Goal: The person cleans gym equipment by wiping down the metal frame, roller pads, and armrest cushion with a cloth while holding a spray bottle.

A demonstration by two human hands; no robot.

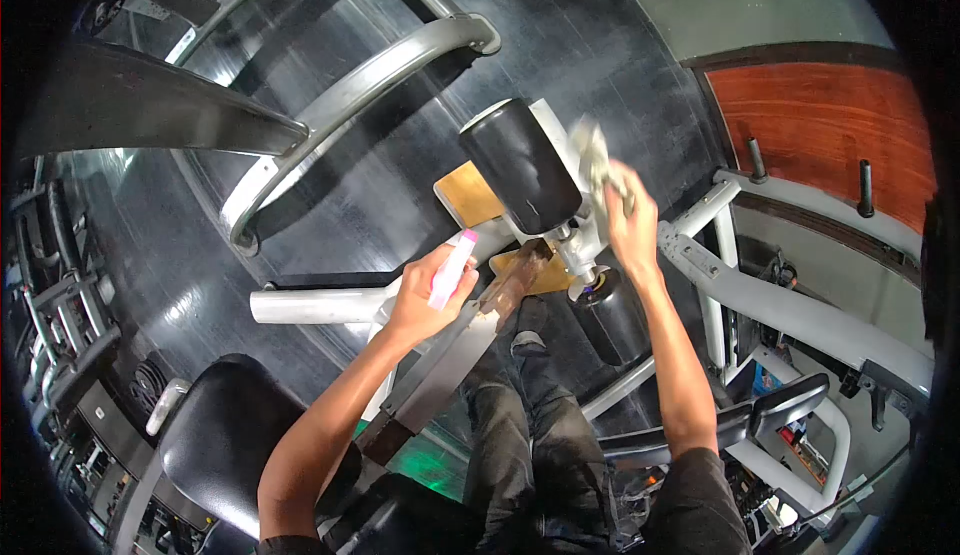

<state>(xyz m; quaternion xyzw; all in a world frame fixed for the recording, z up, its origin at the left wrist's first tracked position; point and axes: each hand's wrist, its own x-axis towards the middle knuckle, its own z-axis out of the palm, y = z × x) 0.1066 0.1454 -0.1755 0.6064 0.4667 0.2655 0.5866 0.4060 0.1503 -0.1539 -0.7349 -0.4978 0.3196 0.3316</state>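
Note:
My left hand is wrapped round a small white bottle with a pink cap, held tilted over the machine's grey beam. In my right hand is a pale cloth, blurred by motion, beside the machine's white metal part. Between my hands lies a black foam roller on a metal axle. A second black roller sits lower, below my right hand. Yellowish footplates show behind the beam.
A black padded seat stands at the lower left. Curved grey tubing crosses the upper left, and a white frame arm reaches in from the right. My legs are beside the beam. The floor is dark matting.

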